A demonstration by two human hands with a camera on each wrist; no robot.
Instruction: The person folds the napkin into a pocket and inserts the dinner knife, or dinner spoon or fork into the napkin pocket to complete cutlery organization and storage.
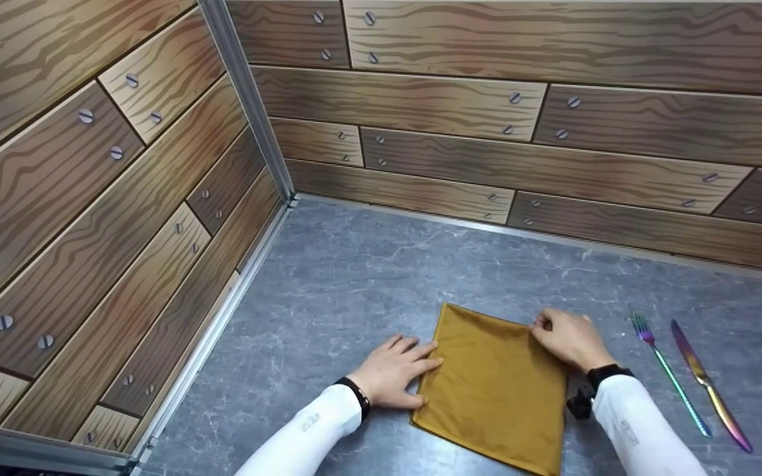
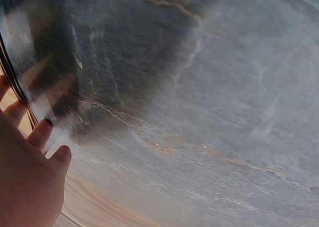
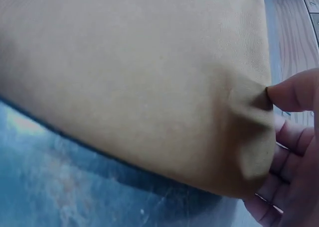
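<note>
A mustard-yellow cloth napkin (image 1: 493,390), folded into a rough rectangle, lies on the grey marbled table. My left hand (image 1: 391,371) rests at its left edge with the fingers spread, several fingertips just over the cloth. In the left wrist view only part of that hand (image 2: 30,172) shows, at the lower left. At the napkin's far right corner my right hand (image 1: 569,337) pinches the cloth between thumb and curled fingers. The right wrist view shows the thumb (image 3: 294,90) on the cloth's edge, with creases running from the pinched corner of the napkin (image 3: 149,87).
Right of the napkin lie a rainbow-coloured fork (image 1: 675,380) and a similar knife (image 1: 712,390), side by side. Wood-patterned panels (image 1: 421,99) stand behind and to the left, meeting the table (image 1: 328,284) along metal strips.
</note>
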